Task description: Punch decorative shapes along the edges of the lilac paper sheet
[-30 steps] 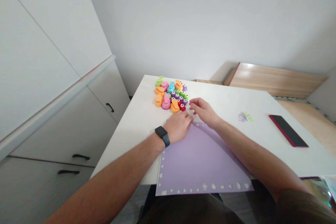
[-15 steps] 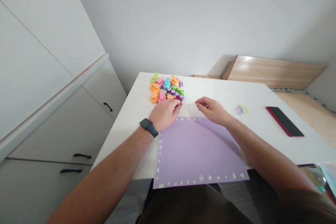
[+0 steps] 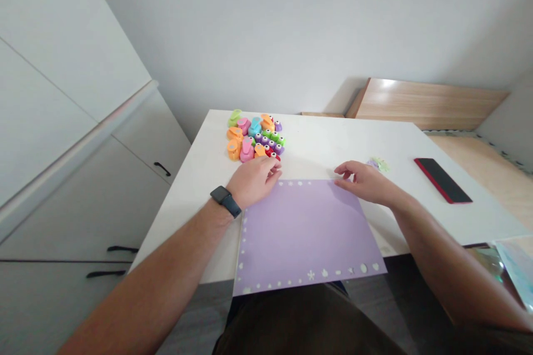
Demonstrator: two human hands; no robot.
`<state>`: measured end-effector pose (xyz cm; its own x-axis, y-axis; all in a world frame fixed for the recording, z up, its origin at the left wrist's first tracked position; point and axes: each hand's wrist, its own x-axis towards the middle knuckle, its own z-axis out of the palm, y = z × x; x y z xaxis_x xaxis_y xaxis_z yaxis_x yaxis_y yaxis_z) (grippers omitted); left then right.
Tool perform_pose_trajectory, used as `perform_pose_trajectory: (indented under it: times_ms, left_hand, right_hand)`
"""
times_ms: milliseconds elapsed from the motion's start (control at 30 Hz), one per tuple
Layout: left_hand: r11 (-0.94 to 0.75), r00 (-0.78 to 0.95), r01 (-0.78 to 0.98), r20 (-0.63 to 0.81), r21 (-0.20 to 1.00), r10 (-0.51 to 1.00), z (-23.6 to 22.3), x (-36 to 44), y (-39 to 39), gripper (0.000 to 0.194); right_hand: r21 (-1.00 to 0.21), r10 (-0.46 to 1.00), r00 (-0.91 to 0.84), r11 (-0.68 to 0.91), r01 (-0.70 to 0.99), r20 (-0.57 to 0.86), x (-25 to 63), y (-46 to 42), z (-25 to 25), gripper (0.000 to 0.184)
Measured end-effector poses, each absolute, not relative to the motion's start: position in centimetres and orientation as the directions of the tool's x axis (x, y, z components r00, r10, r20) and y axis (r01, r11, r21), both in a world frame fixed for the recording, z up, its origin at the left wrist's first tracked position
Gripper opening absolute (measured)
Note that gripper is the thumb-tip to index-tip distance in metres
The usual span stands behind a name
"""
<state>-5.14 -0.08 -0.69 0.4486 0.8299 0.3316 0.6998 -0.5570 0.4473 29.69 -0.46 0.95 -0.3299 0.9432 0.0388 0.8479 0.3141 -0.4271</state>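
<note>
A purple sheet of paper (image 3: 308, 227) lies on the white table, its front edge reaching past the table's edge. Small punched shapes run along its left, front and part of its far edge. My left hand (image 3: 254, 178), below a dark watch (image 3: 225, 201), is at the sheet's far left corner. Its fingers are loosely curled, with a gap at the thumb, just in front of a red craft punch (image 3: 275, 157); whether they touch it cannot be seen. Over the far right corner, my right hand (image 3: 366, 180) hovers with thumb and fingers apart, holding nothing.
Several colourful craft punches (image 3: 247, 150) stand grouped at the table's far left. A small heap of purple and green paper cut-outs (image 3: 378, 164) lies beyond my right hand. Farther right is a black, red-edged flat object (image 3: 443, 180). Grey cabinets (image 3: 137, 161) line the left.
My right hand has moved right along the sheet's far edge to its corner. My left hand stays by the punches, its thumb and fingers a little farther apart. The view has shifted slightly.
</note>
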Motion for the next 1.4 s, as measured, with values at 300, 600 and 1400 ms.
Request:
perform_pose_trajectory:
  times_ms: [300,600,1400]
  left_hand:
    - [-0.621,0.585,0.666,0.228,0.413,0.779,-1.0,-4.1,-0.6,0.040]
    - [-0.616,0.593,0.672,0.200,0.411,0.780,-1.4,-4.4,-0.1,0.039]
    - [-0.625,0.598,0.679,0.203,0.385,0.775,-1.4,-4.3,-0.3,0.035]
  right_hand:
    - [-0.418,0.918,-0.396,0.357,0.835,-0.006,27.6,2.8,1.6,0.023]
    - [-0.556,0.956,-0.267,0.288,0.779,0.120,27.3,3.2,0.5,0.025]
    - [-0.529,0.954,-0.286,0.288,0.798,0.088,28.5,2.5,-0.1,0.021]
